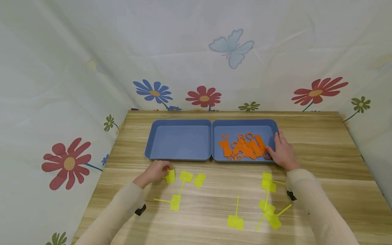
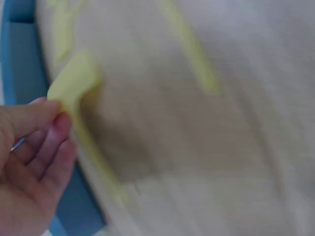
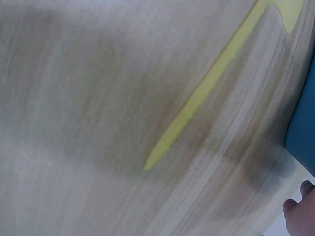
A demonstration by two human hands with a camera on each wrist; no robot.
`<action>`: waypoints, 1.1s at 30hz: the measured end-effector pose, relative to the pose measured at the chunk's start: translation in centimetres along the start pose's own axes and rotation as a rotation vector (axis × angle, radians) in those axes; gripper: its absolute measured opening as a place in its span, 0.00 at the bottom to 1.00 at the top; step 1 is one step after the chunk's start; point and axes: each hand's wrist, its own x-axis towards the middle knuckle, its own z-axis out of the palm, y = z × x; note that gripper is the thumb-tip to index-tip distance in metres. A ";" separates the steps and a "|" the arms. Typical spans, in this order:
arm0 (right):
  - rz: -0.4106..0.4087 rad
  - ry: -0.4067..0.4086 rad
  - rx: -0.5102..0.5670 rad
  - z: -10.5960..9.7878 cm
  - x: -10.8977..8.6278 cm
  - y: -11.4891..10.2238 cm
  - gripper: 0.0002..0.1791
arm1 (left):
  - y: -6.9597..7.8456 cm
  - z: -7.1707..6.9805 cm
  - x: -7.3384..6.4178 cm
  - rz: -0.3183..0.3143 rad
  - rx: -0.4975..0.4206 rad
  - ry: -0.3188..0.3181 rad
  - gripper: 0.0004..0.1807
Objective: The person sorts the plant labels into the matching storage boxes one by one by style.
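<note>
My left hand (image 1: 157,171) pinches a yellow T-shaped plant label (image 2: 78,78) between thumb and fingertips, just in front of the left blue tray (image 1: 148,149). The label's thin stem slants down and away from the fingers in the left wrist view. My right hand (image 1: 283,153) rests at the right end of the other blue tray (image 1: 245,161), thumb over the near corner and fingers along the side rim. Orange tags with ring ends (image 1: 246,148) lie heaped in that tray, beside the thumb. Only a few fingertips (image 3: 306,189) show in the right wrist view.
More yellow plant labels lie on the wooden table (image 1: 208,211): several near the left hand, one plant label (image 1: 235,222) at front centre, and an overlapping group (image 1: 269,211) by the right forearm. A flower-printed curtain (image 1: 183,51) stands behind the table.
</note>
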 end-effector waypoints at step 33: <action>0.011 0.009 -0.002 0.1 0.1 0.1 0.42 | 3.7 -2.1 10.6 -0.259 -0.524 -0.001 0.11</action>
